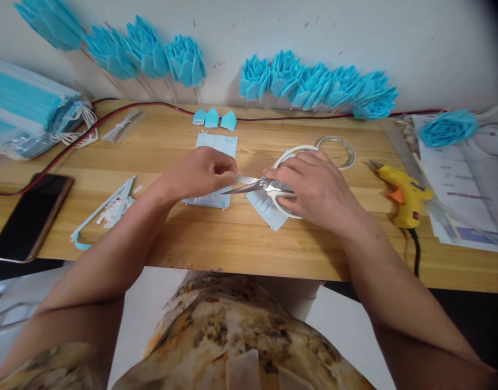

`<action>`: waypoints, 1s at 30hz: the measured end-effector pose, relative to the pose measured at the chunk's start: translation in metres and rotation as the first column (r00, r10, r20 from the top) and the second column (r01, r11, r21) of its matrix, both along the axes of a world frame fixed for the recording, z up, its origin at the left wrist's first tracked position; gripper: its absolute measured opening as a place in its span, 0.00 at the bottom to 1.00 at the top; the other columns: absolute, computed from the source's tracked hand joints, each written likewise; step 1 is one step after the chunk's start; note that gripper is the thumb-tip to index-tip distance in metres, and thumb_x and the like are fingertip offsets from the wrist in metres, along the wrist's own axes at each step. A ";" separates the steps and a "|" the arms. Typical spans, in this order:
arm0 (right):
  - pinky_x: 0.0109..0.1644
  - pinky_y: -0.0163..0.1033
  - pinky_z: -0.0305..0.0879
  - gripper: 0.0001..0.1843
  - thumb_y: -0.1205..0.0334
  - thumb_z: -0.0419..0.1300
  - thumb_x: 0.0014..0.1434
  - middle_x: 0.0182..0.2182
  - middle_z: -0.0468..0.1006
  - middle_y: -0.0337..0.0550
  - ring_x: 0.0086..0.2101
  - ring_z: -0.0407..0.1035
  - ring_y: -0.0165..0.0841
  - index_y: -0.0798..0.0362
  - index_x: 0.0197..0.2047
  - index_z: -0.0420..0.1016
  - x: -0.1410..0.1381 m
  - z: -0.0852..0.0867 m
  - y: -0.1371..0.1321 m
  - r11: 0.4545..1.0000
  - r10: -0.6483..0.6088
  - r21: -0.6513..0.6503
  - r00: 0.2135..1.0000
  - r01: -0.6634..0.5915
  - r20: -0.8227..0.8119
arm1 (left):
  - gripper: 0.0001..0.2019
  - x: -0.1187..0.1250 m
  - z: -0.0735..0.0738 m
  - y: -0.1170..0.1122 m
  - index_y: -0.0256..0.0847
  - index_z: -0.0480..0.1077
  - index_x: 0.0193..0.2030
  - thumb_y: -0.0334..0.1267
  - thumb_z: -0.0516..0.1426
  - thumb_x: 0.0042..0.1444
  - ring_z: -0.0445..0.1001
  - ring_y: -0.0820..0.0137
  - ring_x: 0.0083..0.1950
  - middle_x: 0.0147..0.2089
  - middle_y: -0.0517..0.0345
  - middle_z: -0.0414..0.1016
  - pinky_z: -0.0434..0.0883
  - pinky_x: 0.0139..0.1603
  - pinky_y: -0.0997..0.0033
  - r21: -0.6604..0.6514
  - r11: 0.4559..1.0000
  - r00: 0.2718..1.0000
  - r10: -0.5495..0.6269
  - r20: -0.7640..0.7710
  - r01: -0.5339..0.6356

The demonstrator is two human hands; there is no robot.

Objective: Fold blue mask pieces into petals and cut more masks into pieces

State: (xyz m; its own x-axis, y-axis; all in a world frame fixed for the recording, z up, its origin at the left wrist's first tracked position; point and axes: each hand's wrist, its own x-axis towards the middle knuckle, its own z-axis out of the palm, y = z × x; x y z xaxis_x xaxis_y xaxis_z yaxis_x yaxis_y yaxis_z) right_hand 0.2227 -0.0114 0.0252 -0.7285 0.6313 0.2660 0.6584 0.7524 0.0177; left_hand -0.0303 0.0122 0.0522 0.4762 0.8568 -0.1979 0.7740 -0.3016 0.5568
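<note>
My right hand (319,187) grips white-handled scissors (264,184), whose blades are spread and point left. The fingers of my left hand (202,172) are pinched together close to the upper blade; whatever they hold, if anything, is too small to make out. Below my left hand lies a flat light-blue face mask piece (217,143), partly covered. Another pleated blue mask piece (269,212) rests under the scissors and my right hand. Farther back, three small blue pointed pieces (212,118) sit in a row.
A yellow glue gun (409,200) and a tape roll (350,153) lie to the right. Bagged masks (25,103), a phone (31,216) and white scraps (112,211) are at left. Blue fabric flowers (314,84) lean on the wall; a red-black cable (151,103) crosses the table.
</note>
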 end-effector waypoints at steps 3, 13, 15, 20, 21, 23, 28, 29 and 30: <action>0.48 0.48 0.61 0.18 0.64 0.59 0.61 0.39 0.80 0.48 0.43 0.71 0.45 0.48 0.55 0.74 0.001 -0.001 0.001 1.000 0.013 0.004 1.000 -0.013 -0.013 | 0.17 -0.004 0.002 0.002 0.37 0.75 0.30 0.44 0.48 0.56 0.64 0.72 0.29 0.26 0.58 0.68 0.58 0.30 0.72 -0.010 1.000 1.000 -0.006 0.026 0.006; 0.48 0.48 0.59 0.17 0.64 0.58 0.62 0.38 0.79 0.47 0.43 0.70 0.44 0.49 0.54 0.75 0.000 -0.002 0.001 1.000 0.009 -0.009 1.000 -0.009 -0.007 | 0.14 0.002 -0.004 0.000 0.38 0.74 0.29 0.43 0.51 0.52 0.65 0.73 0.28 0.25 0.59 0.69 0.58 0.29 0.74 0.010 1.000 1.000 0.019 0.007 -0.019; 0.48 0.48 0.58 0.17 0.64 0.58 0.62 0.39 0.79 0.47 0.43 0.70 0.45 0.48 0.54 0.75 0.000 -0.001 0.000 1.000 -0.004 -0.025 1.000 0.004 0.000 | 0.13 0.003 -0.005 0.000 0.38 0.75 0.29 0.42 0.51 0.51 0.65 0.73 0.28 0.25 0.59 0.70 0.58 0.29 0.74 0.026 0.999 1.000 0.031 -0.003 -0.031; 0.48 0.47 0.59 0.16 0.64 0.58 0.62 0.37 0.79 0.48 0.42 0.70 0.44 0.51 0.53 0.75 -0.001 -0.003 0.001 1.000 0.009 0.022 1.000 -0.009 -0.002 | 0.13 0.004 -0.004 0.000 0.38 0.76 0.29 0.39 0.51 0.49 0.65 0.72 0.28 0.24 0.59 0.70 0.58 0.29 0.73 0.034 0.998 0.999 0.049 -0.013 -0.049; 0.48 0.47 0.59 0.16 0.64 0.58 0.62 0.37 0.79 0.48 0.42 0.70 0.44 0.51 0.53 0.75 -0.001 -0.003 0.001 1.000 0.012 0.027 1.000 -0.012 -0.003 | 0.13 0.004 -0.003 0.000 0.38 0.76 0.29 0.39 0.51 0.48 0.65 0.72 0.28 0.24 0.59 0.70 0.58 0.29 0.72 0.029 0.998 0.999 0.049 -0.010 -0.048; 0.48 0.48 0.59 0.16 0.64 0.58 0.61 0.38 0.79 0.48 0.42 0.70 0.44 0.51 0.53 0.75 -0.001 -0.003 0.001 1.000 0.010 0.013 1.000 -0.010 -0.007 | 0.13 0.003 -0.003 0.000 0.38 0.77 0.30 0.38 0.51 0.48 0.65 0.72 0.27 0.24 0.59 0.70 0.58 0.29 0.72 0.012 0.999 0.999 0.037 -0.004 -0.037; 0.48 0.48 0.60 0.18 0.64 0.58 0.61 0.39 0.80 0.47 0.44 0.71 0.45 0.48 0.54 0.75 0.001 -0.002 0.001 0.999 -0.009 -0.053 1.000 0.007 -0.028 | 0.14 -0.005 -0.004 0.004 0.39 0.80 0.34 0.39 0.53 0.50 0.69 0.70 0.30 0.28 0.58 0.75 0.62 0.31 0.72 -0.050 0.998 0.996 0.032 0.080 -0.029; 0.49 0.49 0.60 0.18 0.64 0.58 0.62 0.40 0.80 0.47 0.45 0.71 0.45 0.47 0.55 0.75 0.002 -0.002 0.002 0.998 -0.011 -0.058 0.999 0.008 -0.039 | 0.15 -0.007 -0.005 0.005 0.39 0.80 0.36 0.41 0.54 0.51 0.70 0.69 0.31 0.29 0.57 0.76 0.63 0.32 0.71 -0.058 0.998 0.992 0.044 0.115 -0.037; 0.49 0.49 0.60 0.18 0.64 0.58 0.62 0.40 0.80 0.47 0.45 0.71 0.45 0.47 0.55 0.75 0.003 -0.003 0.003 0.998 -0.012 -0.060 0.999 0.009 -0.051 | 0.16 -0.009 -0.006 0.006 0.39 0.81 0.38 0.42 0.54 0.53 0.71 0.69 0.32 0.29 0.57 0.77 0.64 0.34 0.71 -0.063 0.997 0.986 0.056 0.157 -0.047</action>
